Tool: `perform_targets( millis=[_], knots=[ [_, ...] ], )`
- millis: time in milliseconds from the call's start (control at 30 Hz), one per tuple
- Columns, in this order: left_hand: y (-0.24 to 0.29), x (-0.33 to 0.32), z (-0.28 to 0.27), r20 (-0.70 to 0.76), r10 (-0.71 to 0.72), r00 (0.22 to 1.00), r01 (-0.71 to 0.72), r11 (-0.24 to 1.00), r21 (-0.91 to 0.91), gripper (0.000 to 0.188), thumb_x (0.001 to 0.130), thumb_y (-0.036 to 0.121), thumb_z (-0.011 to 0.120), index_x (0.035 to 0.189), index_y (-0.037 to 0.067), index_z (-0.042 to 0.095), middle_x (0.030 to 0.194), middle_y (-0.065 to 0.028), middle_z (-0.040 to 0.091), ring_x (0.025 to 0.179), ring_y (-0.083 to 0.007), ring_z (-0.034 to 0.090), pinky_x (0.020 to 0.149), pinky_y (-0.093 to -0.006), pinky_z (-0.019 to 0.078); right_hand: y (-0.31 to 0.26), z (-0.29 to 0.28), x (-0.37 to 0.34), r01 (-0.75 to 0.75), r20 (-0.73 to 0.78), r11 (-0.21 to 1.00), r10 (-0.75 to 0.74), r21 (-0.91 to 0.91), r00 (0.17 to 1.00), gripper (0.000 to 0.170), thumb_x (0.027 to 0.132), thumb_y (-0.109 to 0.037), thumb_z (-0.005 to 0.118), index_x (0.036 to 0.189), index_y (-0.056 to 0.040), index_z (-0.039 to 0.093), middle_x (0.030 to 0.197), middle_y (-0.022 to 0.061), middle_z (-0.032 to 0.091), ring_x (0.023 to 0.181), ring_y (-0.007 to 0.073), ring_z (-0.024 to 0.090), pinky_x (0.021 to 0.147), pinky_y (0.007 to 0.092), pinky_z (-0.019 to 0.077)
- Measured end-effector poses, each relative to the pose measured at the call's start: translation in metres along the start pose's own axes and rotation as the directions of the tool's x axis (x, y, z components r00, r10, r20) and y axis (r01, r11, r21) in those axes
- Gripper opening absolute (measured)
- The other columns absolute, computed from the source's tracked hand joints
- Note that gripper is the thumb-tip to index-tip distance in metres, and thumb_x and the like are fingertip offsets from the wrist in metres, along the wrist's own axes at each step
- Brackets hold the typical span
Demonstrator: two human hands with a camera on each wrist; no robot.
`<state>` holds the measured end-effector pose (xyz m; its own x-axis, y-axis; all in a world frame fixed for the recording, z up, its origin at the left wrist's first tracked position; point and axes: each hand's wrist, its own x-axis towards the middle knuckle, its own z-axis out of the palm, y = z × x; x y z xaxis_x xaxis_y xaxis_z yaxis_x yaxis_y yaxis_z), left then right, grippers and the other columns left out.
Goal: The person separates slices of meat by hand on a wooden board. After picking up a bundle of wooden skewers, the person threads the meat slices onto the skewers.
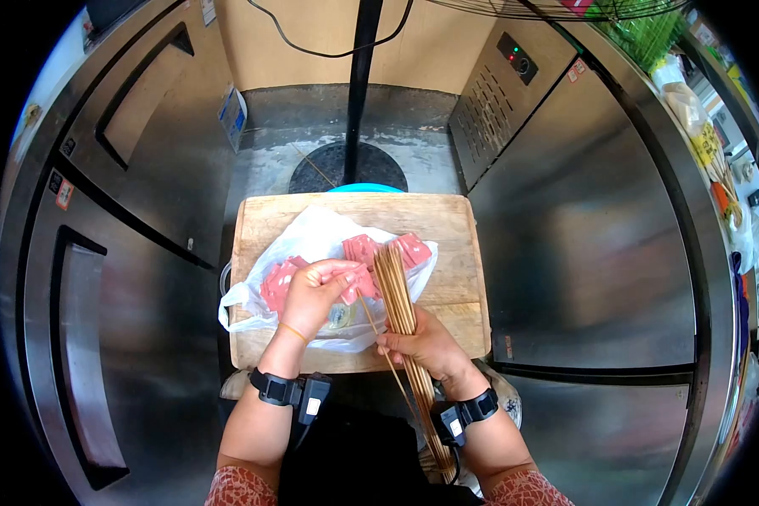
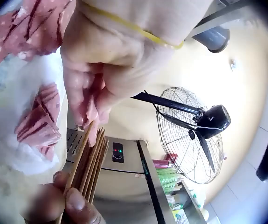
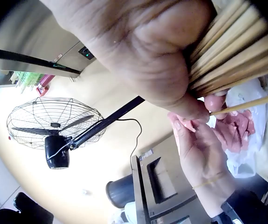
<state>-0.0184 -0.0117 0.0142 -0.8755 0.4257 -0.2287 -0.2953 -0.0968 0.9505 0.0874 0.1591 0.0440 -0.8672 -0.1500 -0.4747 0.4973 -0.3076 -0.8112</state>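
My left hand [image 1: 310, 297] pinches a pink meat slice [image 1: 359, 285] over the white plastic bag [image 1: 316, 232]. The tip of a single wooden skewer [image 1: 373, 320] meets that slice. In my right hand [image 1: 434, 347] are a thick bundle of skewers [image 1: 399, 295] and, between thumb and finger, the single skewer. Piles of meat slices [image 1: 280, 282] lie on the bag to the left and behind the hands. The left wrist view shows the slice [image 2: 92, 114] folded between the left fingers, at the tip of the skewer [image 2: 80, 151]. Whether the tip has pierced it is hard to tell.
The bag lies on a wooden board [image 1: 460, 287]. Steel cabinets [image 1: 582, 228] stand on both sides. Behind the board are a black pole [image 1: 359, 93] on a round base and a blue rim [image 1: 365, 188]. A fan [image 2: 190, 135] shows in the wrist views.
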Motion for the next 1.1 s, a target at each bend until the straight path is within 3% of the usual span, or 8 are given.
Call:
perform_targets(
  millis=[200,433,633,733,833,933,1033,1100],
  knots=[
    [-0.012,-0.009,0.013,0.128,0.017,0.992,-0.027,0.997,0.078,0.018,0.087,0.0,0.058,0.105,-0.001,0.064,0.084,-0.0036,0.066,0.067,-0.0058,0.057,0.059,-0.0198,0.0475,0.001,-0.004,0.002,0.024,-0.026,0.999,-0.025,-0.025,0.999,0.021,0.082,-0.001,0.065,0.097,-0.0037,0.049,0.074,0.0059,0.062,0.057,0.0076,0.056,0.05,0.0183,0.0451],
    [-0.019,-0.018,0.017,0.195,-0.034,0.98,0.014,0.995,0.102,0.02,0.087,0.001,0.059,0.107,-0.001,0.061,0.093,-0.0046,0.066,0.077,-0.0063,0.06,0.065,-0.0196,0.049,0.01,-0.009,0.003,0.044,-0.029,0.999,-0.044,0.005,0.999,0.027,0.082,-0.001,0.065,0.105,-0.0019,0.051,0.076,0.0035,0.059,0.057,0.0073,0.054,0.05,0.0182,0.044],
    [-0.018,-0.013,0.012,0.145,0.001,0.989,-0.023,0.988,0.149,0.027,0.087,-0.001,0.058,0.113,0.003,0.057,0.088,-0.0037,0.065,0.077,-0.0058,0.059,0.065,-0.0196,0.0484,0.011,-0.015,-0.005,0.051,-0.023,0.984,-0.048,0.17,0.999,0.023,0.081,0.003,0.06,0.102,-0.0011,0.05,0.077,0.0049,0.056,0.061,0.0128,0.057,0.053,0.0245,0.0475],
    [-0.009,-0.015,0.011,0.137,0.013,0.99,-0.015,1.0,0.01,0.029,0.087,0.0,0.059,0.115,0.005,0.057,0.089,-0.0051,0.065,0.079,-0.0065,0.06,0.067,-0.0202,0.0488,0.007,-0.012,-0.009,0.051,-0.038,0.985,-0.045,0.165,0.998,0.024,0.081,0.004,0.059,0.102,-0.0009,0.049,0.076,0.0058,0.055,0.063,0.0153,0.058,0.055,0.0275,0.0494],
    [-0.018,-0.009,-0.002,0.014,0.052,0.999,-0.052,0.998,0.032,0.03,0.086,0.003,0.062,0.115,0.006,0.056,0.089,-0.006,0.065,0.078,-0.0079,0.06,0.065,-0.021,0.0492,0.005,-0.01,-0.01,0.038,-0.05,0.987,-0.031,0.154,0.998,0.026,0.081,0.005,0.059,0.103,-0.0012,0.049,0.077,0.0058,0.055,0.063,0.0153,0.058,0.056,0.0271,0.0502],
    [-0.011,-0.003,-0.016,-0.093,0.003,0.996,0.01,0.989,0.145,0.03,0.085,0.005,0.064,0.113,0.007,0.055,0.087,-0.0047,0.064,0.075,-0.0085,0.06,0.062,-0.0217,0.0489,0.005,-0.012,-0.008,0.033,-0.026,0.989,-0.029,0.143,0.999,0.027,0.081,0.005,0.059,0.105,-0.001,0.049,0.078,0.0059,0.056,0.064,0.0152,0.059,0.056,0.027,0.0508],
    [-0.008,-0.01,0.002,0.002,-0.077,0.997,0.076,0.993,0.093,0.026,0.084,0.005,0.065,0.107,0.007,0.054,0.083,-0.0027,0.062,0.07,-0.0077,0.058,0.059,-0.0211,0.0477,0.005,-0.01,-0.006,0.036,-0.021,0.987,-0.033,0.157,0.999,0.033,0.08,0.006,0.058,0.112,-0.0006,0.049,0.081,0.0061,0.058,0.062,0.0132,0.058,0.055,0.0254,0.0493],
    [-0.023,-0.011,0.017,0.036,0.013,0.999,-0.016,0.998,0.063,0.021,0.083,0.002,0.066,0.098,0.007,0.052,0.077,-0.0005,0.06,0.066,-0.0059,0.056,0.058,-0.0203,0.046,0.011,-0.014,-0.002,0.046,-0.003,0.989,-0.046,0.143,0.999,0.034,0.081,0.005,0.058,0.113,-0.0008,0.049,0.085,0.0062,0.058,0.065,0.013,0.058,0.055,0.0252,0.0492]
  ],
)
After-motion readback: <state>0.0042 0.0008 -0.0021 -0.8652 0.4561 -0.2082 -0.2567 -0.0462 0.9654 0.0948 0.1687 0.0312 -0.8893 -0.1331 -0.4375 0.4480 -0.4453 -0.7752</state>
